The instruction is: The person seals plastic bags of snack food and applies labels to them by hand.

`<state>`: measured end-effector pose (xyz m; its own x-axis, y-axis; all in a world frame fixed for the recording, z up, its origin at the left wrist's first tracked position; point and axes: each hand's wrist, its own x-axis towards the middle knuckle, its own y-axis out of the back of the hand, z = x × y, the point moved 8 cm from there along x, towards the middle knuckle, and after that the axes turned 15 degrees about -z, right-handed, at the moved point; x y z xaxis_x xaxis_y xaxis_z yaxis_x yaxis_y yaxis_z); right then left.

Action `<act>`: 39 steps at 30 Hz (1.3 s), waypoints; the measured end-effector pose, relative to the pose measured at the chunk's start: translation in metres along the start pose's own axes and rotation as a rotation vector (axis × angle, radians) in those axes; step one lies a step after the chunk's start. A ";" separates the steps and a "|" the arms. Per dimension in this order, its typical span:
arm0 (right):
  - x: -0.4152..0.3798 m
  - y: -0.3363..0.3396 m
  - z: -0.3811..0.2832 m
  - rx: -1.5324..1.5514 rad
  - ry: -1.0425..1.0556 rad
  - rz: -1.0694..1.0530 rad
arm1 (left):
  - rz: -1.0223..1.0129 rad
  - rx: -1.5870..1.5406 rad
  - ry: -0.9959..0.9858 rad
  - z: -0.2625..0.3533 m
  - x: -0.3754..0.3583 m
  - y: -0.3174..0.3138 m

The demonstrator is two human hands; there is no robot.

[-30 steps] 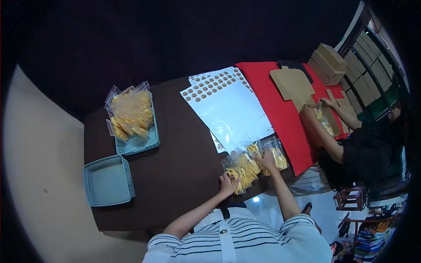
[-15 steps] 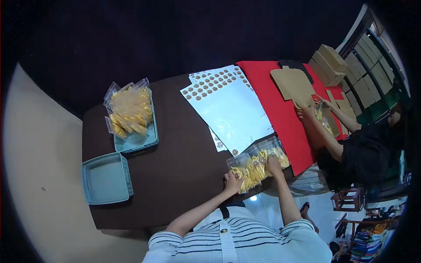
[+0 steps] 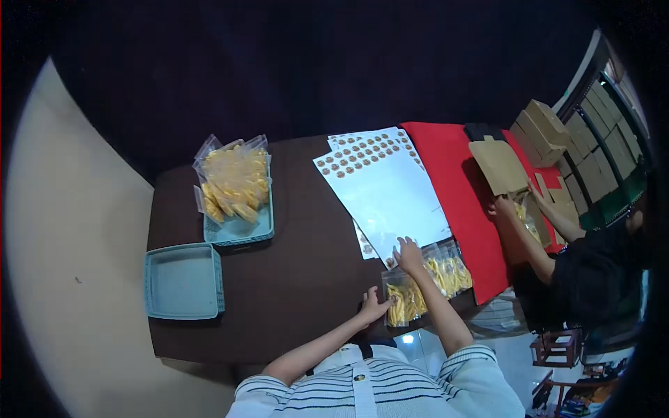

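Observation:
My right hand (image 3: pixel 410 258) is over the lower edge of a white sticker sheet (image 3: pixel 380 202), fingers stretched out. Close to its fingertips is a lone round brown sticker (image 3: pixel 390 262) at the sheet's bottom corner. My left hand (image 3: pixel 375 306) rests at the left side of a clear bag of yellow stick-shaped snacks (image 3: pixel 396 304), thumb and fingers apart, the thumb by the bag's edge. More such snack bags (image 3: pixel 446 272) lie in a row along the front of the table, partly hidden by my right forearm.
A blue basket (image 3: pixel 240 235) at the left is heaped with filled bags (image 3: pixel 233 181); another blue basket (image 3: pixel 182 282) holds nothing. On the red cloth (image 3: pixel 446 174), a co-worker's hands (image 3: pixel 503 207) are at an open cardboard box (image 3: pixel 498 167). Cardboard boxes (image 3: pixel 536 136) stand behind.
My right hand has left the snack bags and moved up and left to the sheet's corner. My left hand has drawn back slightly from atop the leftmost bag. The view has shifted.

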<state>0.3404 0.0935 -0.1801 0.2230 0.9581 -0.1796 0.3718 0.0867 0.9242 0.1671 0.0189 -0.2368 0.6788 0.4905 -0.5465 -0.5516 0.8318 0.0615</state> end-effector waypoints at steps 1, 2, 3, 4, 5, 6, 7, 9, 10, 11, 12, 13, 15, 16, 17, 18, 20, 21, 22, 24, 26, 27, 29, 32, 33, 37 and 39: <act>0.012 -0.013 -0.007 -0.028 -0.045 -0.100 | -0.013 -0.031 -0.020 -0.004 -0.001 0.013; 0.017 -0.031 -0.007 -0.100 -0.113 -0.317 | 0.003 -0.031 -0.022 -0.009 -0.004 0.028; 0.029 -0.047 0.000 -0.175 -0.114 -0.207 | 0.030 -0.083 -0.035 -0.008 -0.012 0.047; 0.041 -0.067 0.006 -0.247 -0.114 -0.096 | 0.057 -0.135 -0.047 -0.009 -0.020 0.067; 0.046 -0.061 -0.005 -0.243 -0.096 -0.094 | 0.116 -0.152 -0.073 -0.015 -0.023 0.091; 0.048 -0.057 -0.016 -0.247 -0.084 -0.185 | 0.173 -0.171 -0.097 -0.022 -0.028 0.113; 0.050 -0.055 -0.026 -0.253 -0.074 -0.278 | 0.269 -0.227 -0.119 -0.021 -0.040 0.138; 0.056 -0.051 -0.036 -0.232 -0.117 -0.331 | 0.412 -0.233 -0.155 -0.024 -0.052 0.185; 0.061 -0.054 -0.034 -0.211 -0.176 -0.380 | 0.473 -0.206 -0.159 -0.024 -0.057 0.208; 0.066 -0.056 -0.035 -0.227 -0.208 -0.416 | 0.525 -0.234 -0.196 -0.023 -0.062 0.228; 0.066 -0.054 -0.038 -0.222 -0.200 -0.437 | 0.576 -0.260 -0.234 -0.016 -0.068 0.248; 0.068 -0.054 -0.037 -0.221 -0.197 -0.401 | 0.631 -0.250 -0.292 -0.010 -0.074 0.267; 0.065 -0.044 -0.042 -0.238 -0.154 -0.339 | 0.735 -0.208 -0.363 -0.004 -0.085 0.306; 0.063 -0.038 -0.044 -0.277 -0.150 -0.325 | 0.794 -0.217 -0.369 0.000 -0.094 0.322; 0.069 -0.043 -0.036 -0.288 -0.130 -0.261 | 0.853 -0.179 -0.389 0.000 -0.100 0.338; 0.074 -0.049 -0.027 -0.298 -0.112 -0.198 | 0.911 -0.141 -0.408 -0.002 -0.105 0.353; 0.072 -0.045 -0.026 -0.241 -0.105 -0.192 | 0.943 -0.129 -0.372 0.003 -0.114 0.370; 0.068 -0.043 -0.024 -0.183 -0.104 -0.187 | 0.960 -0.069 -0.342 0.001 -0.111 0.378; 0.069 -0.046 -0.020 -0.136 -0.114 -0.227 | 0.946 -0.055 -0.343 -0.003 -0.106 0.382; 0.062 -0.043 -0.013 -0.102 -0.041 -0.246 | 0.940 0.029 -0.294 -0.011 -0.097 0.385; 0.042 -0.025 0.002 -0.143 -0.118 -0.167 | 0.903 -0.038 -0.356 -0.002 -0.099 0.376; 0.033 -0.007 0.005 -0.197 -0.140 -0.087 | 0.903 -0.055 -0.366 -0.001 -0.100 0.374; 0.011 0.003 0.032 -0.179 -0.268 -0.226 | 0.913 -0.039 -0.379 -0.010 -0.101 0.378; -0.021 0.009 0.044 -0.235 -0.241 -0.299 | 0.897 -0.053 -0.373 -0.020 -0.098 0.387; -0.029 0.013 0.038 -0.256 -0.171 -0.275 | 0.875 -0.057 -0.335 -0.017 -0.096 0.387; -0.051 0.030 0.016 -0.265 0.065 -0.031 | 0.867 -0.084 -0.305 -0.001 -0.096 0.374; -0.047 0.031 0.027 -0.187 -0.004 -0.080 | 0.940 0.017 -0.395 0.002 -0.095 0.367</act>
<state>0.3656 0.0436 -0.1524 0.2036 0.9451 -0.2557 0.2152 0.2116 0.9534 -0.0988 0.2780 -0.1604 0.0877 0.9952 0.0433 -0.9388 0.0680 0.3376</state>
